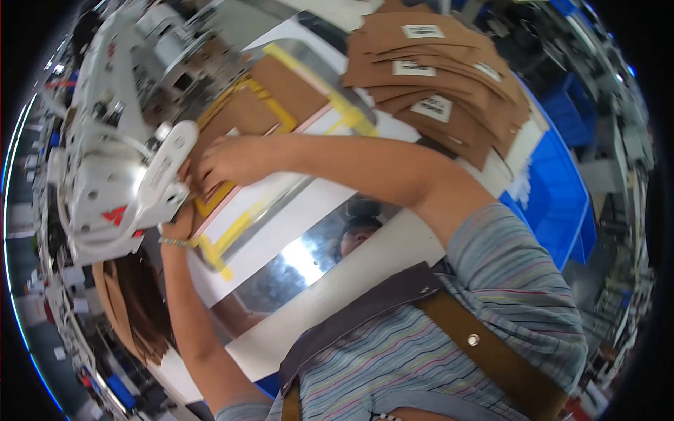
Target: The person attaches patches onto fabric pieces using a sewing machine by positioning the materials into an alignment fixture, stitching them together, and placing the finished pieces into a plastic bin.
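My right hand (pixel 235 161) reaches in from the right, its fingers bent and closed at the near part of a brown panel (pixel 242 112). The panel lies within a yellow-edged template (pixel 281 116) beside the head of a white sewing machine (pixel 105 168). At the machine's near end is my left hand (pixel 181 219), with a beaded bracelet at its wrist. The machine head hides most of its fingers. Strips of yellow tape (pixel 242 228) run along the clear sheet of the template. The exact contact under my right fingertips is hard to make out.
A stack of brown panels with white labels (pixel 435 70) lies at the back right. Beyond the table's right edge is a blue bin (pixel 554 189). A shiny metal plate (pixel 302 256) is set in the table before me. More brown pieces (pixel 130 302) hang at the left.
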Available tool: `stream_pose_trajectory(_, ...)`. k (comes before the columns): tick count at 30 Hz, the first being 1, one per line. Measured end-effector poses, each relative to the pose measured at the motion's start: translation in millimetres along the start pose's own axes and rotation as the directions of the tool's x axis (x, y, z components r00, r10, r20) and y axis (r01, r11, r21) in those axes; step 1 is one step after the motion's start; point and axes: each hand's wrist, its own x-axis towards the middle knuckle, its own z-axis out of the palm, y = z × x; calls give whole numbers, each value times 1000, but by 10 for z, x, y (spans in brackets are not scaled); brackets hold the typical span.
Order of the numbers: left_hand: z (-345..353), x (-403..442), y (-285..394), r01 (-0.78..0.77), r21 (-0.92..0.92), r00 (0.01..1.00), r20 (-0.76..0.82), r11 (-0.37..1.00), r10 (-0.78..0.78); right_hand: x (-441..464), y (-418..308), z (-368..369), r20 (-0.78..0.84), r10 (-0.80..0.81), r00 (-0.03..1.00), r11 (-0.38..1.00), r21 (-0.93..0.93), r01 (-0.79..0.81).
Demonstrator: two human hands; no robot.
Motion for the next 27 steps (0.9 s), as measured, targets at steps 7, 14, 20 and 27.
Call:
stream_pose_trajectory(7,-198,76,235,14,-65,1000,22,998,-12,52,105,155,5,37,999,997,-71,-36)
stream_pose_trajectory(14,-232,3,127,25,-63,999,31,998,-23,101,-10,-91,100,87,991,996,-33,-84)
stream_pose_trajectory(20,-132,-85,-86,129,3,987,99,992,-128,211,104,99,-15,55,998,998,-32,-55)
stream_pose_trajectory(27,-4,-187,-421,283,20,939,197,959,-282,131,7,6,34,157,987,986,-58,-154)
